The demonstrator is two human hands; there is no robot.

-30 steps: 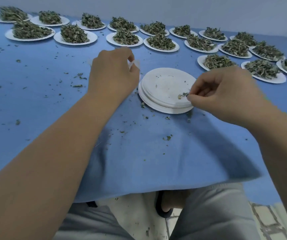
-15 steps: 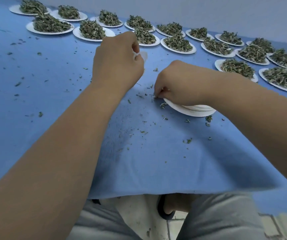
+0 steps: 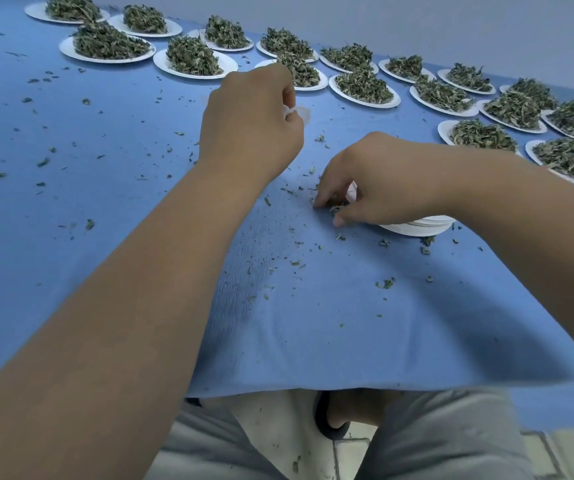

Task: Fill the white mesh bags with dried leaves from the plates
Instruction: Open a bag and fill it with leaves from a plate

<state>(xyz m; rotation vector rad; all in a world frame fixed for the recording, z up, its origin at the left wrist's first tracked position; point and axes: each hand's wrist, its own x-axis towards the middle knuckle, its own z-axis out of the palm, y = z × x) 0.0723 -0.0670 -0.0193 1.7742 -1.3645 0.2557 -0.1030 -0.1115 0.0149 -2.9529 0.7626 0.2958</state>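
My left hand point(image 3: 251, 129) is held above the blue cloth, fingers closed on a small white mesh bag point(image 3: 301, 114) that pokes out past the knuckles. My right hand point(image 3: 379, 181) rests low on the cloth at the left edge of a stack of empty white plates point(image 3: 420, 227), fingertips pinched on a few loose dried leaf bits point(image 3: 335, 207). The hand hides most of the stack. Many white plates heaped with dried leaves, such as one plate of leaves point(image 3: 192, 58), line the far side of the table.
The blue cloth point(image 3: 105, 150) covers the table and hangs over the near edge above my lap. Leaf crumbs are scattered across it. More heaped plates point(image 3: 479, 136) crowd the far right. A pale wall runs behind the table.
My right hand has moved from the right rim of the plate stack across to its left edge and down onto the crumbs. My left hand has kept hold of the bag.
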